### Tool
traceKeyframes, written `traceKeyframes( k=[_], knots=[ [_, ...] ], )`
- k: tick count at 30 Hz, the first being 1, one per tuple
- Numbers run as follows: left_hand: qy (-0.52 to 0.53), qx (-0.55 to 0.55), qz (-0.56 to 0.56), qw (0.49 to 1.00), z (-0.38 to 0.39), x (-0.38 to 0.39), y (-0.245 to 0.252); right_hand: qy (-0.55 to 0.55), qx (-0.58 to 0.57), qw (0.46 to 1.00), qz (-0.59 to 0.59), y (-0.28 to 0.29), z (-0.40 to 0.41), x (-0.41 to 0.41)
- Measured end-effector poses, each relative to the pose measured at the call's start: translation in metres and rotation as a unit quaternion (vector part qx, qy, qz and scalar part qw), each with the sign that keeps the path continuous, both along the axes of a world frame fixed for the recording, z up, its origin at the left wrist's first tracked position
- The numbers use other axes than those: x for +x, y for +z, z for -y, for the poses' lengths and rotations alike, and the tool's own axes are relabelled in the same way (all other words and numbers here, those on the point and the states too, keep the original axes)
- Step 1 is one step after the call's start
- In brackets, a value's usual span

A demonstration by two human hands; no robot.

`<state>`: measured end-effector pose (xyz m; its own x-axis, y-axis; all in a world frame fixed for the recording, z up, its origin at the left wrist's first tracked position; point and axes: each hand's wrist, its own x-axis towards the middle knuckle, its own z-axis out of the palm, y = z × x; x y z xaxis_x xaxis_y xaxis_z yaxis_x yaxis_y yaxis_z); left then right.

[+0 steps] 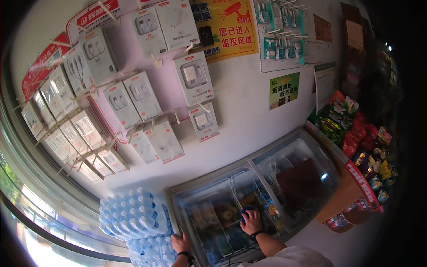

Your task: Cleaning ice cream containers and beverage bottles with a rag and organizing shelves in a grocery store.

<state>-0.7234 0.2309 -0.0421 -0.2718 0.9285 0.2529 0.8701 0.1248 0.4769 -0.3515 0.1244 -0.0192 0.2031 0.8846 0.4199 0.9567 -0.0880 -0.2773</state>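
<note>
A chest freezer (213,188) with sliding glass lids stands along the wall before me. My right hand (252,223) presses a bunched blue cloth (245,213) against the left glass lid (233,230). Most of the cloth lies under the palm. At the freezer's left end, my left hand (180,242) rests on the rim with nothing in it, thumb apart from the fingers. Beneath the glass, wire dividers and packaged goods (222,213) show dimly. The right glass lid (300,183) has a dark red sheet or board (300,185) under or on it; I cannot tell which.
Shrink-wrapped packs of water bottles (133,213) are stacked against the freezer's left side. Boxed chargers and cables (195,78) hang on wall hooks above. A rack of bagged snacks (363,143) stands to the right, over a brown counter (343,193). A window (36,213) is at far left.
</note>
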Motion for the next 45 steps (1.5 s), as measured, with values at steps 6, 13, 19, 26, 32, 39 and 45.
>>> traceKeyframes(
  k=[6,13,19,26,32,39,45],
  knots=[
    [0.004,-0.015,-0.007,1.000,0.003,0.004,0.014,0.029,-0.006,0.999,-0.032,0.002,0.002,0.006],
    [0.006,-0.067,-0.050,0.997,-0.005,0.008,0.017,0.051,0.029,0.996,-0.065,-0.004,-0.004,0.007],
    [0.144,-0.098,-0.053,0.983,0.007,0.039,0.016,0.080,0.045,0.994,-0.066,-0.009,-0.012,0.008],
    [-0.168,-0.169,-0.038,0.970,0.131,0.087,0.008,0.107,0.069,0.990,-0.059,-0.008,-0.010,0.007],
    [-0.318,-0.177,0.055,0.930,0.227,0.094,0.002,0.063,0.068,0.995,-0.037,-0.011,-0.005,0.002],
    [-0.345,-0.320,-0.062,0.880,0.266,0.050,-0.009,0.063,0.072,0.995,-0.007,-0.006,-0.010,-0.006],
    [-0.417,-0.288,-0.026,0.862,0.283,0.003,-0.026,0.064,0.014,0.995,-0.071,-0.006,0.026,-0.022]
  ],
)
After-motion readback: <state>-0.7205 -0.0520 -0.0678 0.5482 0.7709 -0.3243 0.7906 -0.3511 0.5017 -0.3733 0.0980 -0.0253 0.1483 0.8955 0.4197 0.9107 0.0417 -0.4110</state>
